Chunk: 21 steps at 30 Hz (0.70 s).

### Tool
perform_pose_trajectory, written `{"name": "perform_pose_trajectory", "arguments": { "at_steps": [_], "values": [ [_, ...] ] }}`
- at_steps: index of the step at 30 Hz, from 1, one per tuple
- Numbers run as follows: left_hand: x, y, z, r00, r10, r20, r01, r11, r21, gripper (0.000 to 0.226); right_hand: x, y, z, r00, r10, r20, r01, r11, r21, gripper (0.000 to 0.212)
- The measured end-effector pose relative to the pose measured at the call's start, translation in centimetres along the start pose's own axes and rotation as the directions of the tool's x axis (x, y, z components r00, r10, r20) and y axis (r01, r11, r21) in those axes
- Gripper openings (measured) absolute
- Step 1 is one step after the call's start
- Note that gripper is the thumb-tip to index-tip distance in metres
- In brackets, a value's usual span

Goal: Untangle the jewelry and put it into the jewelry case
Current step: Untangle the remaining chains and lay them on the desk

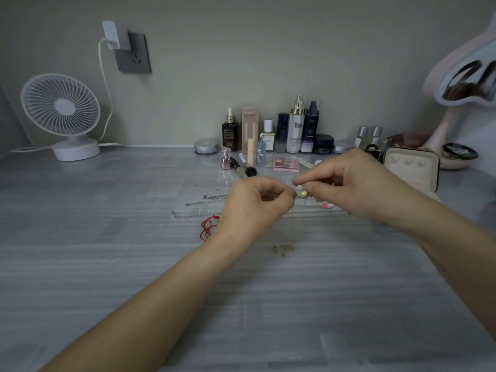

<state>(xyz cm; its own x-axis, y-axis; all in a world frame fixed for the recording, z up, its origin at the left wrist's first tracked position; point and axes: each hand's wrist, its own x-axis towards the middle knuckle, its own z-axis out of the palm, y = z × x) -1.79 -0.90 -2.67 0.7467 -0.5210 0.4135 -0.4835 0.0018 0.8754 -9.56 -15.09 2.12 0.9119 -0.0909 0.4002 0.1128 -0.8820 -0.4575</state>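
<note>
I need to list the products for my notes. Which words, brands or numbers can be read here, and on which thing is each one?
"H", with a blurred word under it: on the white spray bottle.
Dark dropper bottle: pale print, too small to read.
Tall beige box: print too blurred to read.
Dark purple bottle and dark jar: labels too small to read.
Nothing else bears readable text.
</note>
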Motion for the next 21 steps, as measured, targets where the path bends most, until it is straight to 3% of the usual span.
{"name": "perform_pose_trajectory", "arguments": {
  "at_steps": [4, 10, 14, 21],
  "values": [
    [0.0, 0.3, 0.1, 0.999, -0.027, 0.043, 0.030, 0.998, -0.051, 0.016, 0.1, -0.4, -0.1, 0.999, -0.018, 0.032, 0.017, 0.999, 0.044, 0.019],
    [-0.1, 0.3, 0.4, 0.951, -0.189, 0.244, 0.265, 0.905, -0.332, 0.020, 0.3, -1.0, -0.4, 0.999, -0.005, 0.039, -0.003, 0.981, 0.195, 0.020],
    [0.0, 0.1, 0.3, 0.934, -0.170, 0.315, 0.299, 0.855, -0.425, 0.015, 0.5, -1.0, -0.8, 1.000, 0.025, 0.011, -0.027, 0.974, 0.224, 0.018],
    [0.6, 0.0, -0.7, 0.920, -0.196, 0.339, 0.361, 0.760, -0.540, 0.026, 0.4, 0.4, -1.9, 0.989, 0.130, -0.070, -0.101, 0.941, 0.322, 0.014]
  ]
}}
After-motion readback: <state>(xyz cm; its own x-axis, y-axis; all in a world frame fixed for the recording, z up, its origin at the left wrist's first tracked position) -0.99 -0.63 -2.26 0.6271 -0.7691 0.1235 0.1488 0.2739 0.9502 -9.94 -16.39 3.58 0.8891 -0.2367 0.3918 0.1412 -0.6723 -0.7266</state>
